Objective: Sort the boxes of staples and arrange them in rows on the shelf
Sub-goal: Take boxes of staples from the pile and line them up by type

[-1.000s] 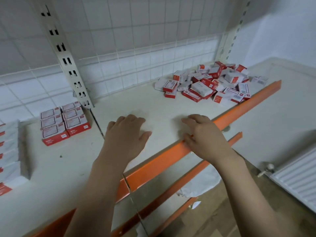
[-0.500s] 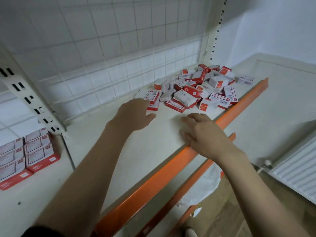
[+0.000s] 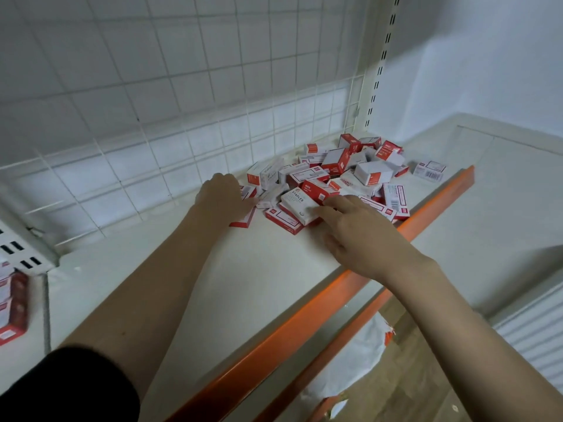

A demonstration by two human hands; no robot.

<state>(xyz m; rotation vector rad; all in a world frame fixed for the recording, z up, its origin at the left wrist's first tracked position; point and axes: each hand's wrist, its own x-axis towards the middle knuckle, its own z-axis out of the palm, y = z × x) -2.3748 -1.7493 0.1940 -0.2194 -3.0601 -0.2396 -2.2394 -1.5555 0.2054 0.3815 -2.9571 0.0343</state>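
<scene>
- Head view: both hands have left the orange lip (image 3: pixel 307 312) and reached the pile (image 3: pixel 344 175) at the shelf (image 3: pixel 213 287) back corner.
- Left hand (image 3: pixel 221 196) lies on a box (image 3: pixel 243 219) at the pile's near-left edge; whether its fingers grip, I cannot tell.
- Right hand (image 3: pixel 356 236) has straight fingers touching the "STAPLES" box (image 3: pixel 297 205), not holding.
- Picking looks about to begin; sorted boxes (image 3: pixel 12 306) sit far left of the pile.

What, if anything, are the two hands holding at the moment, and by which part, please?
Nothing is clearly held: the right hand's fingers touch the STAPLES box; the left hand covers another box.
</scene>
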